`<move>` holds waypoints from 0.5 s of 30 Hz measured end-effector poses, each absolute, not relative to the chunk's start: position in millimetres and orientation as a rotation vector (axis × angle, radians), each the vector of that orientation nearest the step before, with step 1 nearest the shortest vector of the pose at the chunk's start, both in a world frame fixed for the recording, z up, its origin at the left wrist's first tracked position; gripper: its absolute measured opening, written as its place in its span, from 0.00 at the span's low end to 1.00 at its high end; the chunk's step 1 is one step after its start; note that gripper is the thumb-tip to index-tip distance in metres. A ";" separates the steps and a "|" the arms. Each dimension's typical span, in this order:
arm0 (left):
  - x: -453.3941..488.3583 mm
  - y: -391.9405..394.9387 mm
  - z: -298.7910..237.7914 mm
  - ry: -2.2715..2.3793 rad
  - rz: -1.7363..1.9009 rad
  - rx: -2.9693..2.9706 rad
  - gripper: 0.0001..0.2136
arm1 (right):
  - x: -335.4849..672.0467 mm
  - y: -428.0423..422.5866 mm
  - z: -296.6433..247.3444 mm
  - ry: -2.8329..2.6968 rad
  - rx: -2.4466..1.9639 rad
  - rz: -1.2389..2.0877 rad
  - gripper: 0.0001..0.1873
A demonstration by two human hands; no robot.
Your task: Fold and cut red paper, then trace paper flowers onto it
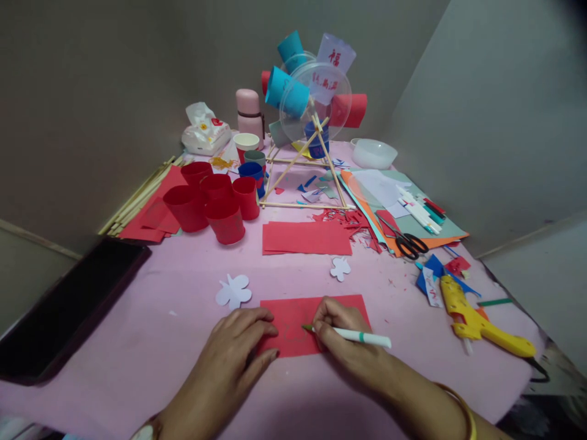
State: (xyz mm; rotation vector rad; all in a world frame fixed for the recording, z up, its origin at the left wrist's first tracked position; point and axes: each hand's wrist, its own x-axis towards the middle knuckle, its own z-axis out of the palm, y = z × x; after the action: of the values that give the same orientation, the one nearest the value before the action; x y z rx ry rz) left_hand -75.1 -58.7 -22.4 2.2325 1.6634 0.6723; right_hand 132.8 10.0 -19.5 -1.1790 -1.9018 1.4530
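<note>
A red paper sheet (287, 307) lies on the pink table in front of me, with a faint outline drawn on its middle. My right hand (342, 327) grips a white marker (367, 337) with a green band, its green tip at the paper. My left hand (243, 342) rests with fingers stretched over the sheet's left edge. Just beyond my left hand lies a white butterfly-shaped paper cutout (235, 291). A smaller white cutout (340, 268) sits above the sheet's right part. Farther back are stacked red paper strips (307, 238).
Several red paper cups (224, 220) stand at left, near a black tray-like object (68, 305). Behind rises a stick frame (321, 137) with a wheel of cups. At right lie scissors (410, 244), markers (419, 211) and a yellow glue gun (481, 324). Walls enclose the table.
</note>
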 end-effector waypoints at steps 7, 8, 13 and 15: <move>-75.1 -57.3 -22.8 1.652 0.661 2.234 0.05 | 131.6 9.5 -19.6 -1.882 -1.179 1.474 0.07; -75.0 -57.2 -22.9 1.653 0.662 2.235 0.05 | 131.7 9.4 -19.8 -1.882 -1.176 1.471 0.07; -74.8 -57.9 -22.7 1.659 0.662 2.238 0.05 | 131.6 9.2 -20.7 -1.876 -1.181 1.465 0.07; -75.0 -58.1 -22.4 1.658 0.658 2.241 0.05 | 131.5 9.2 -21.4 -1.878 -1.176 1.459 0.07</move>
State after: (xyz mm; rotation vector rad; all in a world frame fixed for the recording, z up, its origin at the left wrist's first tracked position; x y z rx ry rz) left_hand -75.0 -58.1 -22.4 2.2410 1.6585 0.6576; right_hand 131.5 9.2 -21.4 -1.1761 -1.8778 1.4590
